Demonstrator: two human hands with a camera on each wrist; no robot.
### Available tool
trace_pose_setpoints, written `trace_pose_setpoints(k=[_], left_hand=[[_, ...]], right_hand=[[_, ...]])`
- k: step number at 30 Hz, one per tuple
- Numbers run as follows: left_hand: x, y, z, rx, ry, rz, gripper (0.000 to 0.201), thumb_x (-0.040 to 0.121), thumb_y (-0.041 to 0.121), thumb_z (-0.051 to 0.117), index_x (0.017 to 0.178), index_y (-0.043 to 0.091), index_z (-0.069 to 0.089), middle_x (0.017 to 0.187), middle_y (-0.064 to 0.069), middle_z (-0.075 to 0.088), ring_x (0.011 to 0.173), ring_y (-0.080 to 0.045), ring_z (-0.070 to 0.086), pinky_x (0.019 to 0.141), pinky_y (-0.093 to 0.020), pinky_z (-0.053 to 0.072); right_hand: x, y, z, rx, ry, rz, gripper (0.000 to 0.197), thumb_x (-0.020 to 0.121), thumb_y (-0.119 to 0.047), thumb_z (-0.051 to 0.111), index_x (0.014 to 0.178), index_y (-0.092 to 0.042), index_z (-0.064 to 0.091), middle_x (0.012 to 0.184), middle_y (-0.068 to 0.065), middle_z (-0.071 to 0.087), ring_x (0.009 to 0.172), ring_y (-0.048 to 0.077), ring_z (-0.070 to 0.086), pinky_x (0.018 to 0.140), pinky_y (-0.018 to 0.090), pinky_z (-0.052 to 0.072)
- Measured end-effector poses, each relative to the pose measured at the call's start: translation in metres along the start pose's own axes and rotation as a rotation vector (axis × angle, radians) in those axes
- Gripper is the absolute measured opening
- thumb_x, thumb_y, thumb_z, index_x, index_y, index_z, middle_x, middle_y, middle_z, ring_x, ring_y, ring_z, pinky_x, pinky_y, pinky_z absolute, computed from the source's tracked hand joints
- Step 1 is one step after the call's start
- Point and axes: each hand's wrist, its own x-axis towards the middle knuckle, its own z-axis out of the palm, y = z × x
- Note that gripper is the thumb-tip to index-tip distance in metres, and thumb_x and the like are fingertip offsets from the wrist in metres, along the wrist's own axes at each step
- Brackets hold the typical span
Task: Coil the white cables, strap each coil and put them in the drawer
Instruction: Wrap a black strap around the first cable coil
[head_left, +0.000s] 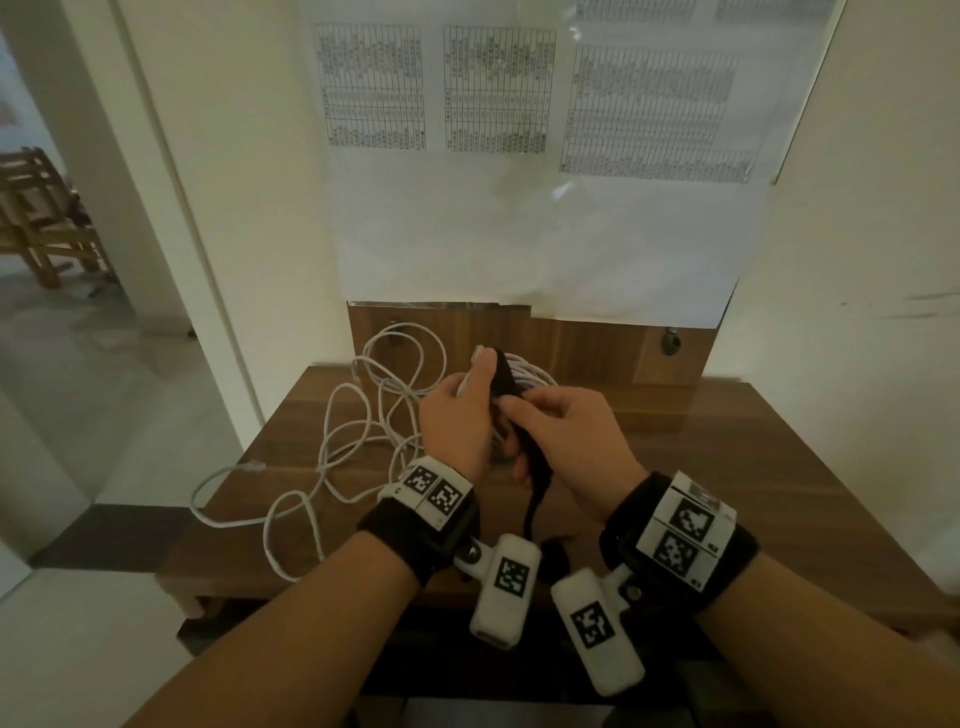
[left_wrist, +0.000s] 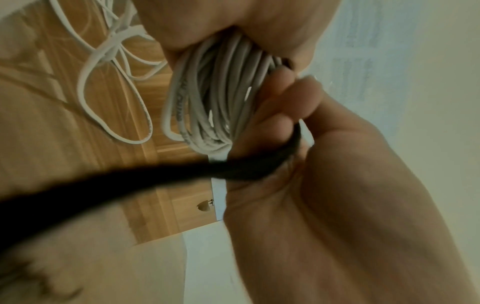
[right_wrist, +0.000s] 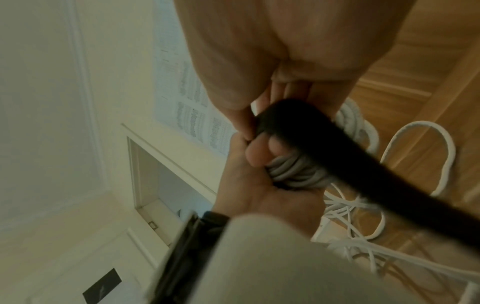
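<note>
My left hand (head_left: 460, 415) grips a coiled white cable (head_left: 527, 375) above the wooden table (head_left: 753, 467); the left wrist view shows the coil (left_wrist: 215, 96) bunched in its fingers. A long black strap (head_left: 532, 457) lies over the coil and hangs down toward me. My right hand (head_left: 558, 431) pinches the strap against the coil; the strap (right_wrist: 324, 144) crosses the right wrist view beside the coil (right_wrist: 293, 172). A second white cable (head_left: 358, 431) lies loose and tangled on the table's left side.
The loose cable's end (head_left: 254, 466) hangs past the table's left edge. A wooden back panel (head_left: 597, 353) and a wall with printed sheets (head_left: 493, 88) stand behind the table. A doorway with a wooden chair (head_left: 41, 218) is at the far left.
</note>
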Motion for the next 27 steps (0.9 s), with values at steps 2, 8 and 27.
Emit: trace_pose_setpoints(k=[2, 8, 27], left_hand=[[0.005, 0.004, -0.003, -0.051, 0.051, -0.034, 0.051, 0.09, 0.052, 0.065, 0.085, 0.001, 0.073, 0.073, -0.013, 0.069, 0.067, -0.02, 0.063, 0.068, -0.036, 0.053], [0.025, 0.024, -0.007, -0.25, 0.036, -0.185, 0.037, 0.079, 0.055, 0.071, 0.084, 0.019, 0.078, 0.086, -0.006, 0.075, 0.091, -0.029, 0.071, 0.082, -0.043, 0.056], [0.0, 0.027, -0.003, -0.275, -0.448, -0.319, 0.038, 0.095, 0.04, 0.064, 0.107, 0.005, 0.072, 0.085, -0.008, 0.067, 0.076, -0.021, 0.064, 0.07, -0.035, 0.053]], right_hand=[[-0.005, 0.002, -0.004, 0.074, -0.032, -0.02, 0.016, 0.097, -0.018, 0.061, 0.111, -0.01, 0.067, 0.074, 0.01, 0.07, 0.059, 0.022, 0.065, 0.06, 0.033, 0.058], [-0.017, 0.035, -0.017, 0.075, -0.213, 0.088, 0.015, 0.098, -0.011, 0.059, 0.107, -0.002, 0.067, 0.077, 0.011, 0.07, 0.068, 0.023, 0.067, 0.062, 0.032, 0.058], [0.035, 0.032, -0.066, 0.167, -0.049, 0.086, 0.019, 0.097, -0.012, 0.058, 0.099, -0.007, 0.076, 0.089, 0.013, 0.073, 0.079, 0.025, 0.067, 0.078, 0.039, 0.058]])
